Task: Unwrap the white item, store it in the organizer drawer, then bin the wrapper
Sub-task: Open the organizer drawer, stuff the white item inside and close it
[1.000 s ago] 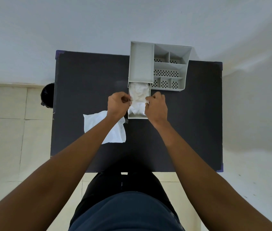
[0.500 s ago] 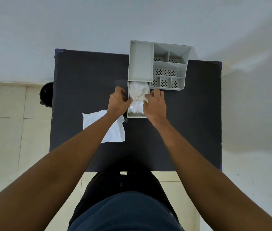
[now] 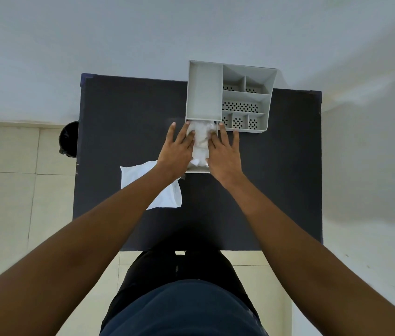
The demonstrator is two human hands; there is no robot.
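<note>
The white item [image 3: 201,139], a crumpled soft bundle, lies inside the pulled-out drawer [image 3: 197,169] of the grey organizer [image 3: 203,93]. My left hand [image 3: 177,149] lies flat on its left side with fingers spread. My right hand [image 3: 224,151] lies flat on its right side, fingers also spread. Both hands press down on the bundle and cover the drawer's side walls. The white wrapper [image 3: 154,190] lies flat on the black table [image 3: 123,112], left of the drawer, partly under my left forearm.
A black bin [image 3: 69,138] stands on the tiled floor beside the table's left edge. The organizer's right half has several perforated compartments [image 3: 240,106]. A white wall runs behind the table. My torso is at the table's near edge.
Both hands went from pinching the white item with curled fingers to lying flat and spread on it. The bundle now sits lower in the drawer.
</note>
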